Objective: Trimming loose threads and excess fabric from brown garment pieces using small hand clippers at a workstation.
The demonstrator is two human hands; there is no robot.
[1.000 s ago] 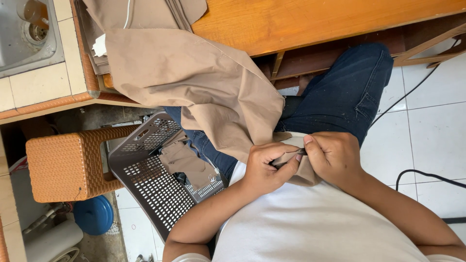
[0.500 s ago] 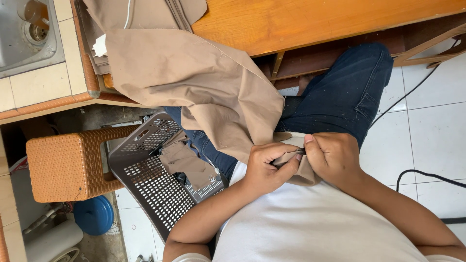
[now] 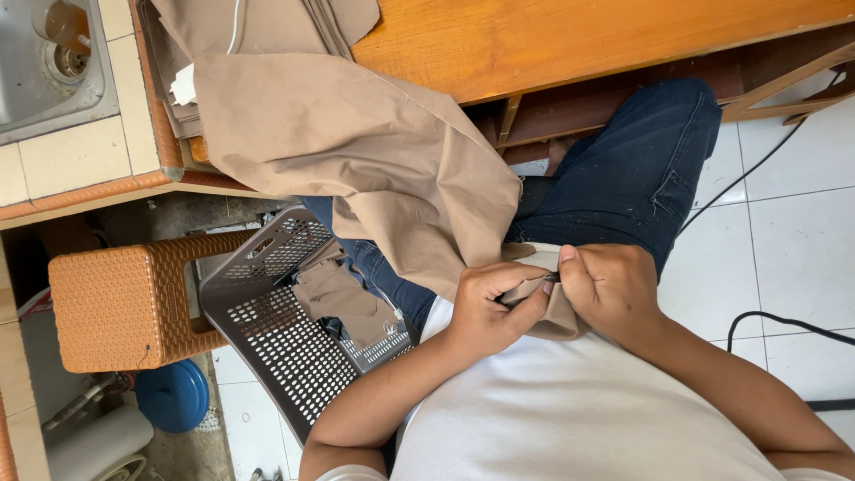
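A large piece of tan fabric (image 3: 356,142) drapes from the wooden table (image 3: 552,40) down onto my lap. My left hand (image 3: 485,307) pinches a fold of the fabric's lower edge close to my chest. My right hand (image 3: 610,285) grips the same edge just to the right, thumb on top, with a small dark tool-like tip between the two hands. Both hands sit close together over my white shirt. My legs in blue jeans (image 3: 641,169) reach under the table.
A grey perforated plastic basket (image 3: 276,338) holding tan fabric scraps stands left of my leg. An orange woven stool (image 3: 116,307) and a blue lid (image 3: 174,396) lie further left. A steel sink (image 3: 44,53) is at top left. Black cables (image 3: 775,321) cross the white tiled floor.
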